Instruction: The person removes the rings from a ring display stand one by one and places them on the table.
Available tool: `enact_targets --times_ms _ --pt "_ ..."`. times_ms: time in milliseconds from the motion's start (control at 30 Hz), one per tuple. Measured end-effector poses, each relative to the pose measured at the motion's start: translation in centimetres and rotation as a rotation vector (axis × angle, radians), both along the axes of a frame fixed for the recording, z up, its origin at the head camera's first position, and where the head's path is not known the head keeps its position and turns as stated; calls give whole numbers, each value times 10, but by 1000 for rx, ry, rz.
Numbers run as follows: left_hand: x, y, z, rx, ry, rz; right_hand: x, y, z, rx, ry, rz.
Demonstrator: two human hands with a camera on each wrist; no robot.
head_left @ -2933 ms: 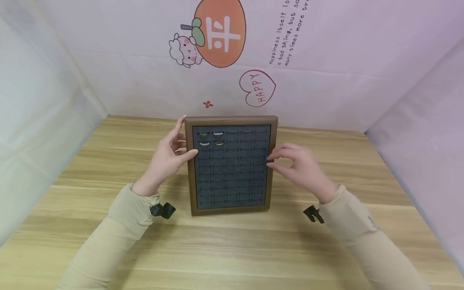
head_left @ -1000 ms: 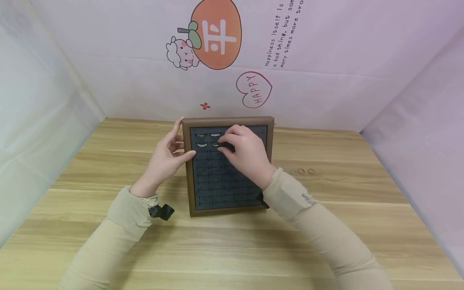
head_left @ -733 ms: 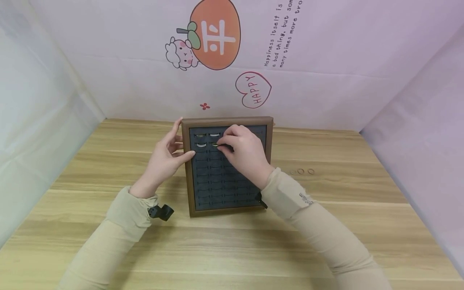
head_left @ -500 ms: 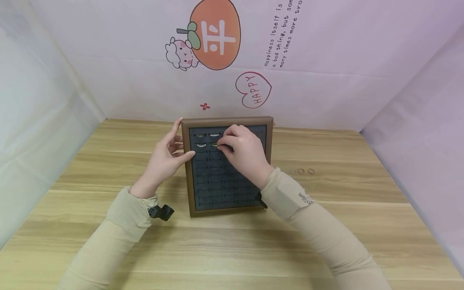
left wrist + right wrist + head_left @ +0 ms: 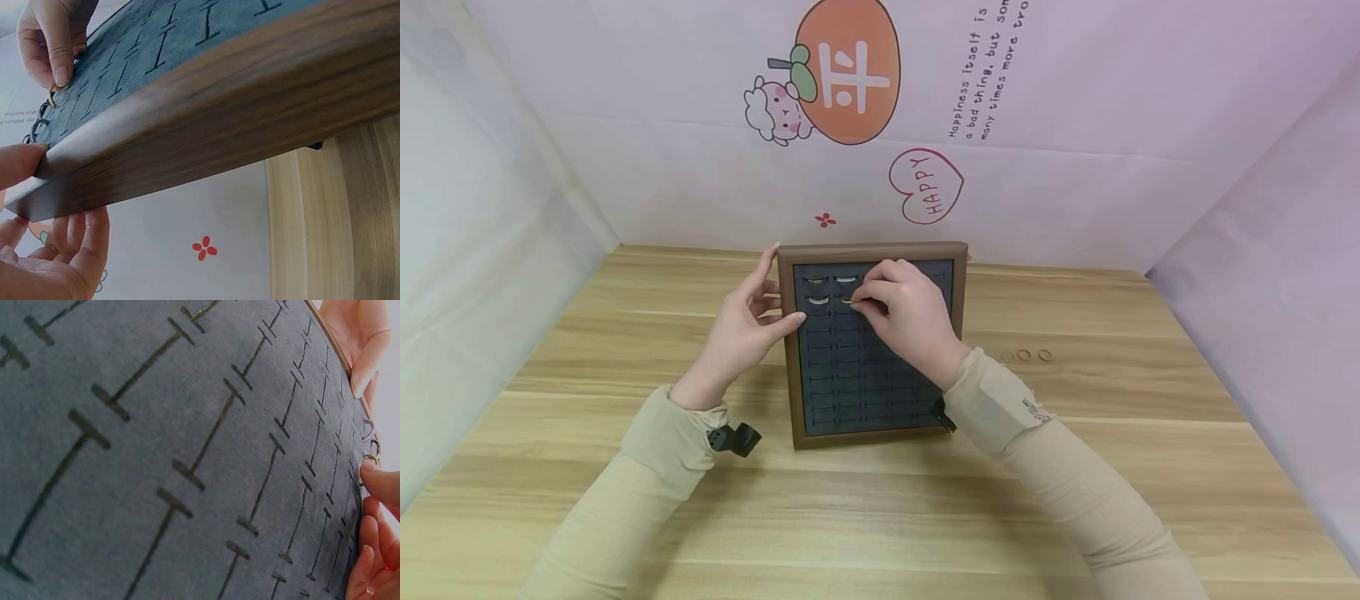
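Sleeves of beige cloth (image 5: 640, 483) angle inward over the light wood-grain surface (image 5: 850, 517), the right forearm slanting across the lower right of the slotted blue-grey panel in a brown wooden frame (image 5: 850, 358), which stands near upright. The right hand (image 5: 910, 312) pinches a thin gold ring (image 5: 846, 301) at the second row's second slot; how deep it sits is unclear. Best keep it in line with the slot, pressure light, clear of three fitted gold and silver rings (image 5: 818, 301). The left hand (image 5: 737, 325) clamps the frame's left edge, thumb in front, fingers behind: probably brace enough. Rightward lie three thin loose rings (image 5: 1024, 349); beyond hangs a pale printed sheet (image 5: 1075, 208).
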State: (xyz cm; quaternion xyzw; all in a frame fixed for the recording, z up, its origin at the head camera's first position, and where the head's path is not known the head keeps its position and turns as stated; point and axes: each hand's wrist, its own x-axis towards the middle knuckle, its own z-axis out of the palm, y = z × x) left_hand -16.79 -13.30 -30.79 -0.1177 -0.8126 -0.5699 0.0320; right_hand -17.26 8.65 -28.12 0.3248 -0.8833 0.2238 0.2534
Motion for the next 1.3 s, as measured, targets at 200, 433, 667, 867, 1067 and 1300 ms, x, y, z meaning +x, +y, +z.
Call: enact_targets --times_ms 200,433,667,867,1067,1300 --pt "1 0 0 2 1 1 -1 2 -1 -22 -15 20" --pt "1 0 0 10 -1 -4 0 5 -1 -47 -27 50" --pt "1 0 -1 8 1 -3 -1 9 -2 -82 -26 88" --pt "0 0 0 1 -1 6 -2 13 -2 -143 -41 143" --pt "0 1 0 2 1 4 1 17 -3 -168 -58 162" --pt "0 0 -2 1 2 3 2 22 -7 -176 -61 173"
